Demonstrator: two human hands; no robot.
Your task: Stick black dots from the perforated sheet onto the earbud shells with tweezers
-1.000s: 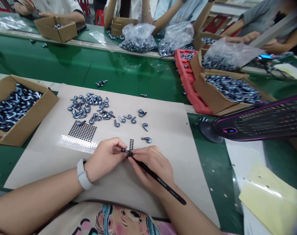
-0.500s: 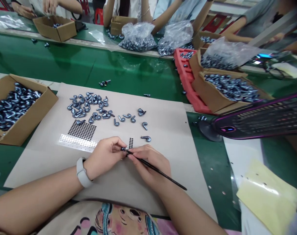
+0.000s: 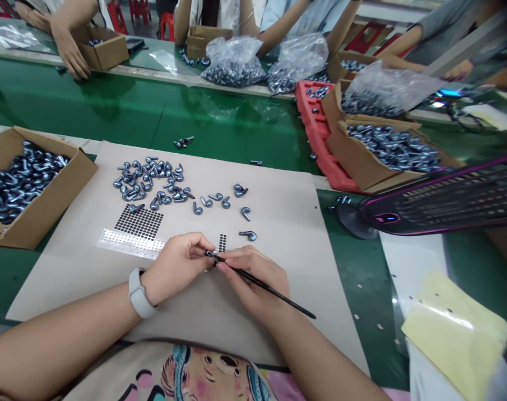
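Observation:
Above the grey sheet [image 3: 278,195], my left hand [image 3: 182,259] pinches a small dark earbud [image 3: 209,254], mostly hidden by the fingertips. My right hand [image 3: 255,278] grips slim black tweezers [image 3: 278,295] like a pen, their tip at the earbud. Both hands are closed and almost touching. Beyond them lies a loose group of blue-grey earbuds [image 3: 148,178], with a single earbud [image 3: 248,235] nearest my right hand. A clear strip with rows of black dots [image 3: 138,223] lies left of my hands, and a smaller patch of dots [image 3: 222,243] shows just behind them.
A cardboard box [image 3: 57,195] of earbuds stands at left. More boxes [image 3: 387,156], a red crate [image 3: 320,139] and a black fan [image 3: 437,206] are on the right. Beyond the green belt [image 3: 123,111], several people work; one co-worker's hand [image 3: 72,53] rests at its edge.
My hands hold nearly the same pose at the earbud. Across the belt, a co-worker's hand has come out of a box and down to the belt's edge. Loose earbuds on the belt have shifted slightly right.

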